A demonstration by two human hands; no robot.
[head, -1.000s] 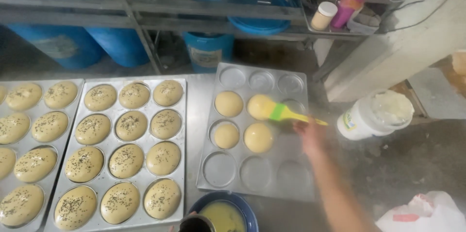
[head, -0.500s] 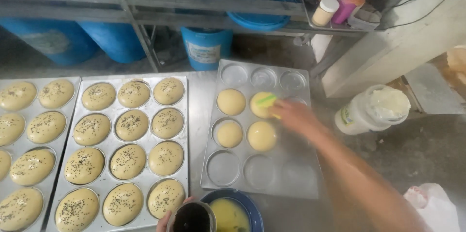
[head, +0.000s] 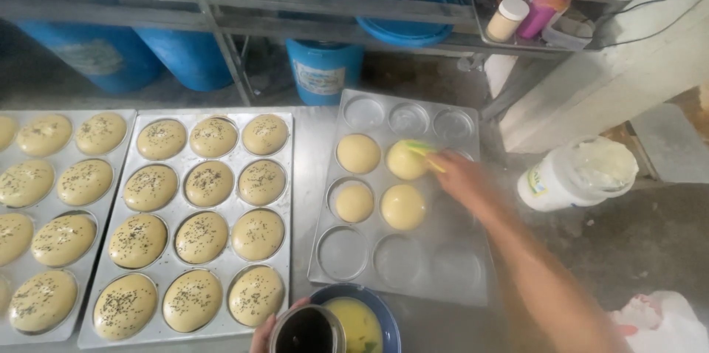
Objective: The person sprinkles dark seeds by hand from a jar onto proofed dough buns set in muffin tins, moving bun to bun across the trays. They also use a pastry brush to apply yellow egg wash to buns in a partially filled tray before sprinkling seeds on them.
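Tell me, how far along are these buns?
Done: the middle tray holds twelve buns already glazed and seeded. In hand: the right hand strokes a green brush over one bun on the right tray; the left hand holds a dark cup. Left: that tray's four buns carry no seeds, and eight cups are empty.

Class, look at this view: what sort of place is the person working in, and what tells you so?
Probably a small bakery's work area. Metal bun trays hold raw dough buns, many sprinkled with seeds; the right hand brushes one bun beside a bowl of egg wash.
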